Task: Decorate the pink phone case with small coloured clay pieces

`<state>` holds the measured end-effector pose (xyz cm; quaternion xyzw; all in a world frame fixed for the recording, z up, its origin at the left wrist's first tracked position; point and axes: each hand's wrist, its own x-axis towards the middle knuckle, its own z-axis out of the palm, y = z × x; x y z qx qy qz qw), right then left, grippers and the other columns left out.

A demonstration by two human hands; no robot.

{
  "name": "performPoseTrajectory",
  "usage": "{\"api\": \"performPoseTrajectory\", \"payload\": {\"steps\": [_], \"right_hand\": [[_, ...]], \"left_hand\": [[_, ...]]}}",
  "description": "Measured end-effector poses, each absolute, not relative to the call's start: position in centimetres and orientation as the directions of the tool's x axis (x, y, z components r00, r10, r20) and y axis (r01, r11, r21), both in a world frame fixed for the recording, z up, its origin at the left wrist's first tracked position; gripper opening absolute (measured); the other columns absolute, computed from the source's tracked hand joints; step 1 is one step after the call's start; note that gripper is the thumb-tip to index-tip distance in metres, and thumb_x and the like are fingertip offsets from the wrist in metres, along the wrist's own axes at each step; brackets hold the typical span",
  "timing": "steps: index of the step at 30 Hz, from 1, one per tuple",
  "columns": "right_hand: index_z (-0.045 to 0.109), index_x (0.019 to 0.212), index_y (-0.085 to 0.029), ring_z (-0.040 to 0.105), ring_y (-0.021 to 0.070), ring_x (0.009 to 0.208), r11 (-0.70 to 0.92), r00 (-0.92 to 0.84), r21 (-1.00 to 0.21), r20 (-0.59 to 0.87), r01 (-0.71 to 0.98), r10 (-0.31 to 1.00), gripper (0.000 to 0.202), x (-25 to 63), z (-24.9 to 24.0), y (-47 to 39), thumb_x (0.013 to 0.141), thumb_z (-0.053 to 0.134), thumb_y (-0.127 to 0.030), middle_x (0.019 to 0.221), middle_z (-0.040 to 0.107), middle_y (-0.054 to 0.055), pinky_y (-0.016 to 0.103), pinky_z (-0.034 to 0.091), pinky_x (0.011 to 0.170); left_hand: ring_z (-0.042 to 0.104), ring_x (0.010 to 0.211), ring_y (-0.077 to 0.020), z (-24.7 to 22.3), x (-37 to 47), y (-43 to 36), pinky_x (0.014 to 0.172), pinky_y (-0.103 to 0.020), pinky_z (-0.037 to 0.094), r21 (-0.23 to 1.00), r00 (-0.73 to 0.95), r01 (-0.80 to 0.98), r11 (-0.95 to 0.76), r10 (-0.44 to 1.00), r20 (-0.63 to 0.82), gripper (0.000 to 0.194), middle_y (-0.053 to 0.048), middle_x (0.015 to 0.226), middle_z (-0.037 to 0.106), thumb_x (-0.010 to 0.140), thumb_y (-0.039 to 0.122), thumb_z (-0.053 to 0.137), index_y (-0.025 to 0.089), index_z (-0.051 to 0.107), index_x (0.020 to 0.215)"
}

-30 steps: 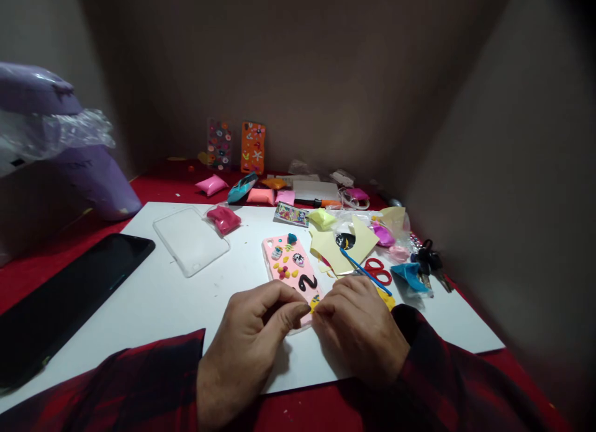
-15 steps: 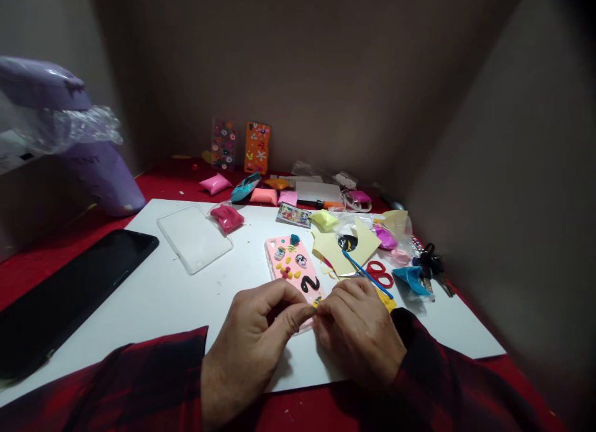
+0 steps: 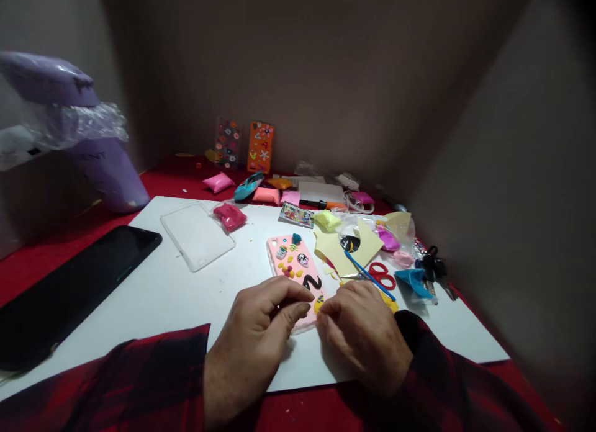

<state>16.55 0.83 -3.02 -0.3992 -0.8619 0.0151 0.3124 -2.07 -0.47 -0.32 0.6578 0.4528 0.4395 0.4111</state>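
Note:
A pink phone case [image 3: 274,249] lies on the white board, decorated with small clay shapes and a black squiggle [image 3: 313,283]. On its lower part is a yellow clay piece [image 3: 319,305] with dark markings. My right hand [image 3: 365,329] has its thumb and index fingertips closed at the right edge of that piece. Over the case's left side is my left hand [image 3: 261,339], fingers curled and thumb near the index fingertip, just left of the yellow piece. Whatever lies between the left fingertips is too small to make out. Both hands cover part of the case.
Red-handled scissors [image 3: 382,275], a blue stick [image 3: 367,275] and pale yellow paper [image 3: 339,261] lie right of the case. A clear phone case [image 3: 198,236] and black phone [image 3: 79,289] are left. Clay packets, a purple bottle-shaped object [image 3: 107,171] and decorated cases stand behind.
My left thumb and index finger have drawn slightly left, away from the yellow clay piece, which shows more fully. My right fingertips stay beside it. The view has shifted a little.

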Motion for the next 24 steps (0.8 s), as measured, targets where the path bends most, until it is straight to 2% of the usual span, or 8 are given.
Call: {"api": "performPoseTrajectory", "payload": {"steps": [3,6,12,16,24], "right_hand": [[0.059,0.069,-0.016,0.049,0.0195,0.068,0.688,-0.495,-0.266,0.528,0.675,0.69,0.016,16.5,-2.8,0.8,0.085,0.053,-0.013,0.063,0.056,0.004,0.035,0.035,0.068],[0.058,0.074,-0.015,0.049,0.0201,0.07,0.702,-0.486,-0.305,0.545,0.644,0.683,0.011,16.5,-2.6,0.5,0.084,0.054,-0.011,0.067,0.057,0.005,0.037,0.035,0.068],[0.058,0.087,-0.014,0.051,0.018,0.071,0.73,-0.347,-0.446,0.67,0.518,0.656,0.012,15.7,-1.6,-0.6,0.082,0.054,-0.004,0.072,0.058,0.005,0.035,0.039,0.068],[0.06,0.088,-0.014,0.052,0.0179,0.071,0.737,-0.319,-0.458,0.693,0.497,0.646,0.012,15.3,-1.3,-0.7,0.081,0.057,-0.005,0.071,0.06,0.005,0.034,0.04,0.066],[0.064,0.084,-0.016,0.053,0.0163,0.064,0.758,-0.355,-0.385,0.711,0.527,0.607,0.014,15.7,-1.9,-0.5,0.082,0.057,-0.004,0.065,0.063,0.003,0.032,0.037,0.061]], "left_hand": [[0.052,0.06,-0.0094,-0.4,-2.0,-0.4,0.058,-0.02,0.041,0.962,0.187,0.198,-0.19,0.97,0.153,0.012,0.002,0.068,0.06,0.081,0.017,0.054,0.018,0.065,0.081],[0.048,0.053,-0.0084,-0.5,-1.9,-0.2,0.052,-0.019,0.038,0.995,0.203,0.101,-0.005,0.979,-0.015,0.011,0.004,0.059,0.055,0.081,0.021,0.054,0.017,0.064,0.079],[0.032,0.037,-0.0041,-0.2,-1.4,0.3,0.039,-0.016,0.023,0.959,0.32,0.006,0.282,0.908,-0.27,0.03,0.008,0.039,0.04,0.083,0.033,0.056,0.014,0.056,0.061],[0.03,0.034,-0.0037,-0.5,-1.0,0.1,0.036,-0.016,0.019,0.947,0.365,0.001,0.322,0.881,-0.3,0.032,0.008,0.038,0.04,0.083,0.038,0.057,0.015,0.055,0.06],[0.029,0.034,-0.0036,-1.0,-0.6,-0.1,0.036,-0.016,0.018,0.946,0.339,0.053,0.32,0.885,-0.318,0.036,0.008,0.036,0.038,0.082,0.041,0.057,0.015,0.054,0.057]]}}
